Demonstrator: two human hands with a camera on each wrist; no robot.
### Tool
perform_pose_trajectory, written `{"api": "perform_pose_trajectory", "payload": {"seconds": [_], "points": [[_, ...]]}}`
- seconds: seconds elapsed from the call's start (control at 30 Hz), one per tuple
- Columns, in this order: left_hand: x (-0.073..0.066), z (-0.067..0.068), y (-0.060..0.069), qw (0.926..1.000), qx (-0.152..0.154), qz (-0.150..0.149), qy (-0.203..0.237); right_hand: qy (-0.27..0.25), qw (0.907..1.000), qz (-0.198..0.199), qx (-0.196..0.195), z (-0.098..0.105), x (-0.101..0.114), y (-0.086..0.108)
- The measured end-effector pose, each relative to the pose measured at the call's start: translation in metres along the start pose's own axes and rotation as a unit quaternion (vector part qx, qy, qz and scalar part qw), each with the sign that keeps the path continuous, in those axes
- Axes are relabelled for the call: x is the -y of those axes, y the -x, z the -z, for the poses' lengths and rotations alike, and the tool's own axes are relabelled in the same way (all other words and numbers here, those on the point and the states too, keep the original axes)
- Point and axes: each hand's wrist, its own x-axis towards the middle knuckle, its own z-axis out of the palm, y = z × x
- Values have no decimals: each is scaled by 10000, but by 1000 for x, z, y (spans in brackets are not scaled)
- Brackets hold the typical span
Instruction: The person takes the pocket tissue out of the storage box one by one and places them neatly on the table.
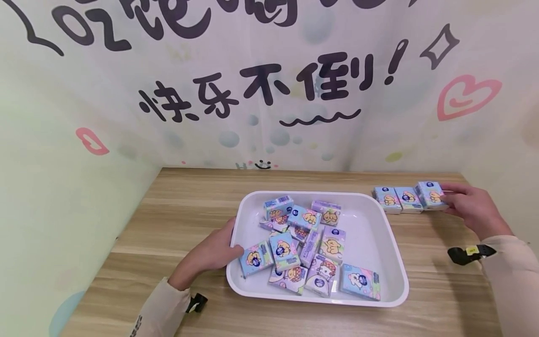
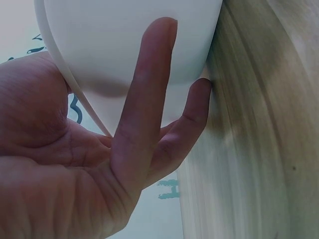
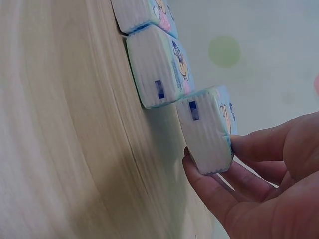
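My right hand (image 1: pixel 473 208) pinches a blue tissue pack (image 1: pixel 429 194) between thumb and fingers. In the right wrist view that held pack (image 3: pixel 207 132) sits slightly off the tabletop, against the end of a short row. Two blue tissue packs, a middle one (image 1: pixel 408 199) and a left one (image 1: pixel 387 200), lie side by side in that row. My left hand (image 1: pixel 216 250) grips the left rim of a white tray (image 1: pixel 370 229), thumb over the edge and fingers along the outer wall (image 2: pixel 104 45). Several blue and purple tissue packs lie jumbled inside, such as a purple pack (image 1: pixel 332 243).
The wood-grain table (image 1: pixel 168 206) reaches back to a printed wall cloth (image 1: pixel 261 140) with black lettering. The row of packs stands near the back right edge, just beyond the tray's upper right corner. Bare tabletop (image 1: pixel 433 281) shows right of the tray.
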Motion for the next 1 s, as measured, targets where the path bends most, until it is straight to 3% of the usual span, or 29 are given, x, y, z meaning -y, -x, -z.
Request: {"api": "perform_pose_trajectory", "payload": {"seconds": [0.5,1.0], "points": [[1,-1,-1,10000,-17,-28,-26,177,9998,-3,41,-2,-8,-4],[0,-1,0,10000,-23,-4,-74,1069,9940,84,-204,-9,-5,-4]]}}
